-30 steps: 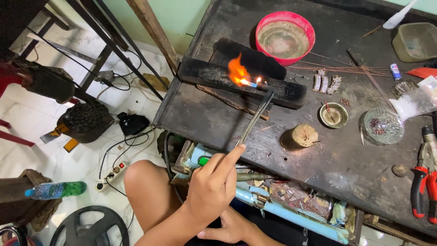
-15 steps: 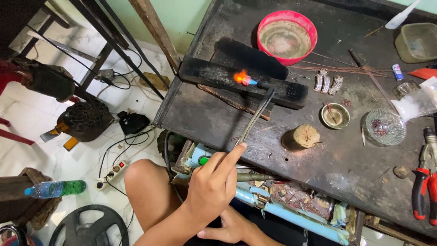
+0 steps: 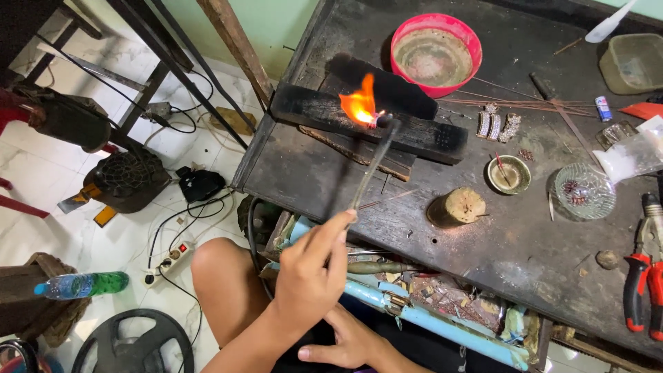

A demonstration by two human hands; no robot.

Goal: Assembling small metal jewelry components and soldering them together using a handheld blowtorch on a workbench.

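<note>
Left hand (image 3: 311, 276) grips thin dark metal torch (image 3: 373, 166), orange flame (image 3: 360, 105) lit on charred black block (image 3: 366, 117); heating underway. Right hand (image 3: 352, 342) rests loosely open, empty.

Orange flame (image 3: 360, 103), charred black block (image 3: 366, 121), pink bowl (image 3: 436, 54), red-handled pliers (image 3: 642, 276).

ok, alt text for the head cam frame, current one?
A left hand holds a thin torch whose orange flame plays on a charred black block on a dark workbench. The right hand rests low. A pink bowl sits behind.
</note>
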